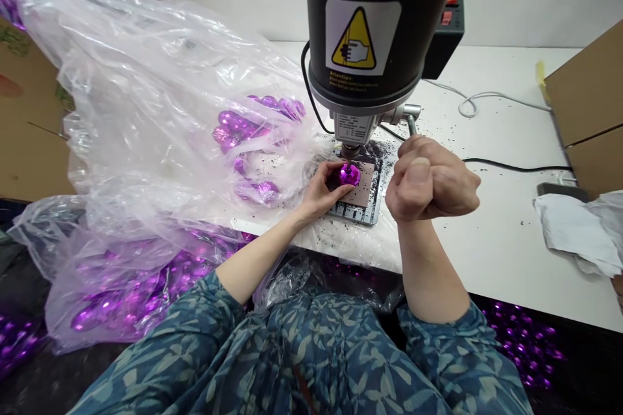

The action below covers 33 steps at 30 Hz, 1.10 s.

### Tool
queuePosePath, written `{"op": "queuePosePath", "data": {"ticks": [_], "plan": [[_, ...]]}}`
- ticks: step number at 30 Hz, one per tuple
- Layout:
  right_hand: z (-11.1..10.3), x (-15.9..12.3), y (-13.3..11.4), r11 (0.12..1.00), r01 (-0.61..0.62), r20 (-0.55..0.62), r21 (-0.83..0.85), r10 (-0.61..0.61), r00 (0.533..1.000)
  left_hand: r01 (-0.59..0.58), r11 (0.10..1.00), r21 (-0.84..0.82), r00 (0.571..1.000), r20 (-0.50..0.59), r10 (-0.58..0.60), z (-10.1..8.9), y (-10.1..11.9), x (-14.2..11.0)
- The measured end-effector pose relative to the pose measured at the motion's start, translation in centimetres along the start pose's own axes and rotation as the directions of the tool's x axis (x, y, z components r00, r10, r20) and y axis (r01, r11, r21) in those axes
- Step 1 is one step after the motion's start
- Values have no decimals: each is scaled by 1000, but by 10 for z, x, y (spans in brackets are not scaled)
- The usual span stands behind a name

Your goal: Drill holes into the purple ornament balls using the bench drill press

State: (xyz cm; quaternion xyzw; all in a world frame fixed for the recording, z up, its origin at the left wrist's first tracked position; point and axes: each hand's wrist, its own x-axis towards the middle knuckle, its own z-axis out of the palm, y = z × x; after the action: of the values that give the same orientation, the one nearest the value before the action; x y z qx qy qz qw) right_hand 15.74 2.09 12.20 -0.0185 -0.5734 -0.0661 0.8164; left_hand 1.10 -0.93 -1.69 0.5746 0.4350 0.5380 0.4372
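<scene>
My left hand grips a shiny purple ball between thumb and fingers, on a brown board over the metal base of a drill press. The chuck is right above the ball; whether the bit touches it I cannot tell. Up close to the camera, my right hand is closed in a fist around the press's feed lever, whose lower end the fingers hide. Dark chips are scattered around the base.
A clear plastic bag spreads over the table's left side, with purple balls in it. More purple balls lie below the table at right. Cardboard boxes, a white cloth and cables are on the right.
</scene>
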Motion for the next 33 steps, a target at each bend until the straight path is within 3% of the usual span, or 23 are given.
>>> {"op": "queuePosePath", "data": {"ticks": [5,8,9,11,14,16,17,18,20,22,23,25,27,28,30,32,33], "plan": [[2,1,-5,999,35,68,-7,-34,997,-8,1000,17,1000,-1,9,1,-1,0],[12,19,-12,990,-110,-23,-88,109,994,-35,999,21,999,-8,36,2,-2,3],[16,28,-14,963,-226,-31,-145,224,974,-44,999,29,999,-19,45,2,-1,3],[24,45,-17,932,-315,-17,-179,317,948,-58,995,83,995,-81,65,3,4,-3],[31,62,-18,863,-450,-20,-228,458,889,-103,970,220,979,-148,137,4,14,-32],[33,65,-17,858,-457,-40,-233,461,886,-235,939,251,969,-19,247,6,18,-63],[33,65,-17,869,-443,-49,-222,444,895,-341,911,233,940,115,322,7,18,-80],[32,64,-16,881,-427,-53,-203,426,903,-458,865,204,876,269,400,9,18,-97],[31,61,-14,900,-403,-54,-166,400,915,-697,697,168,657,538,528,13,15,-124],[29,59,-12,904,-403,-46,-145,401,915,-868,453,204,443,730,520,17,10,-142],[28,58,-12,904,-406,-42,-136,404,914,-911,344,225,377,792,480,18,7,-147],[26,58,-10,903,-412,-37,-124,411,911,-941,245,235,320,855,409,16,2,-150],[25,58,-9,902,-417,-38,-115,415,909,-927,295,232,343,844,412,8,-3,-143],[25,58,-8,899,-422,-42,-112,420,906,-900,346,265,405,804,436,1,-5,-134],[25,58,-8,893,-437,-49,-106,435,899,-765,464,446,634,645,426,-21,-3,-105],[25,58,-10,889,-446,-55,-101,443,895,-429,523,737,903,329,277,-53,5,-61],[25,58,-10,889,-447,-52,-97,444,894,-211,465,860,976,155,155,-70,10,-36]]}}
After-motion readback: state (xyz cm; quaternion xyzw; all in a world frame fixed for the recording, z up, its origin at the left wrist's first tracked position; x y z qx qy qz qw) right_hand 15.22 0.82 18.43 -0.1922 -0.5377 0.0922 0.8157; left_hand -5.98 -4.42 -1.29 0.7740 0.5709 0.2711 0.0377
